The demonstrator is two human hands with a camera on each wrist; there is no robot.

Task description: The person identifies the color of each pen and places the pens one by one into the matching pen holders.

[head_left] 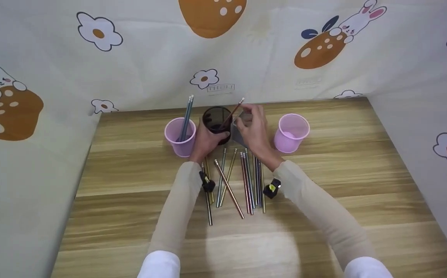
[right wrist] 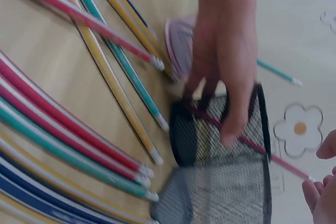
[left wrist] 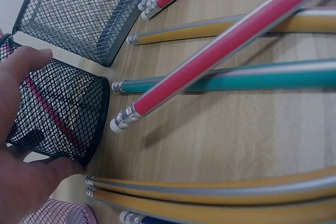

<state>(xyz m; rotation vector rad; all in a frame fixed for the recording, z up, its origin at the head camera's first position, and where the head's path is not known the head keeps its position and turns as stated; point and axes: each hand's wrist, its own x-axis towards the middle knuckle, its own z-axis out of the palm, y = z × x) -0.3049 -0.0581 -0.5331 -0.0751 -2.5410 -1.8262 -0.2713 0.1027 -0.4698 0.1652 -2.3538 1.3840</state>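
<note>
My left hand (head_left: 207, 142) grips the round black mesh pencil cup (left wrist: 63, 114), with its thumb across the front. One red pencil (right wrist: 286, 166) leans inside this cup, its eraser end above the rim. Beside it on the right stands an angular black mesh holder (left wrist: 79, 17), partly behind my right hand (head_left: 255, 129) in the head view. My right hand is raised near the pencil's eraser end, its thumb and fingers parted in the right wrist view. Several striped pencils (head_left: 229, 189) lie on the table below the hands, some crossing.
A pink cup (head_left: 181, 148) at the left holds teal pencils (head_left: 186, 117). Another pink cup (head_left: 287, 144) stands at the right. Behind the wooden table (head_left: 130, 216) hangs a patterned cloth (head_left: 150, 58), which also lines both sides.
</note>
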